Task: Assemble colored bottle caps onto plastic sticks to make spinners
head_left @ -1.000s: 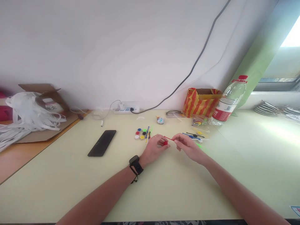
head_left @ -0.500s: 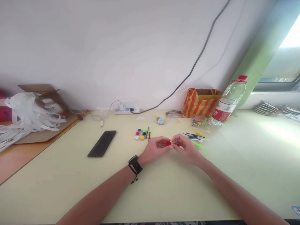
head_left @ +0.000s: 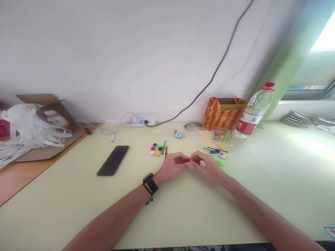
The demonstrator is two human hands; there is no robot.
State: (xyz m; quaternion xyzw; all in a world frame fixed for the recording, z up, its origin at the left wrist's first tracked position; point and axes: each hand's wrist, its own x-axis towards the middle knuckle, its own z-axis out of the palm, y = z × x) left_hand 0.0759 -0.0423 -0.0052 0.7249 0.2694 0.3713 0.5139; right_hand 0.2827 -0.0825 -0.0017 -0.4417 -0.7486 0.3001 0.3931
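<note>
Just above the table, my left hand (head_left: 175,166) and my right hand (head_left: 206,166) meet at the fingertips. Between them is a small red plastic spinner arrow (head_left: 186,161), seen nearly edge-on. My left thumb and fingers pinch it. The right fingertips close on its other side, with a small pale bit at the contact; the fingers partly hide what they grip. Left of my hands lie several coloured round discs (head_left: 158,153) with thin arrows (head_left: 164,148) beside them. Past my right hand are spinners with arrows and round bases, among them a green one (head_left: 221,162) and a black arrow (head_left: 222,150).
A black phone (head_left: 113,160) lies to the left. Behind stand a power strip (head_left: 136,122), a tape roll (head_left: 178,134), a striped bag (head_left: 222,113) and a large bottle (head_left: 253,111). White straps (head_left: 34,125) spill from a carton at far left.
The red spinner arrow has tipped from showing its round face to nearly edge-on. My right fingertips have closed in on it. The view has shifted slightly.
</note>
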